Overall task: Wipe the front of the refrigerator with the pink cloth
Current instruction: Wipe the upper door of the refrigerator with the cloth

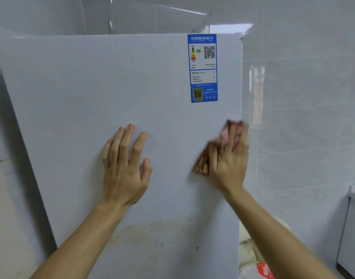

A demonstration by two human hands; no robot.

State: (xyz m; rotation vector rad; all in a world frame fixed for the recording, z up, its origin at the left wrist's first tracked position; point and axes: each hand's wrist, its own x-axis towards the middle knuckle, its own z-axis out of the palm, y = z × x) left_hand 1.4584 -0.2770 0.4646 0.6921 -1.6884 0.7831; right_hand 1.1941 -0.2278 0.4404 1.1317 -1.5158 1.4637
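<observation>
The white refrigerator front [92,93] fills most of the view. A brownish smear with dark specks [152,234] marks its lower part. My left hand [124,166] rests flat on the door, fingers spread, holding nothing. My right hand [229,158] presses the pink cloth [225,135] against the door near its right edge; the hand is motion-blurred. Most of the cloth is hidden under the palm, with a bit showing above the fingers and at the left of the hand.
A blue energy label [202,67] is stuck at the door's upper right. Grey tiled wall [303,97] lies to the right. A bag with red print [259,266] sits on the floor by the fridge, and a white cabinet [351,228] stands at far right.
</observation>
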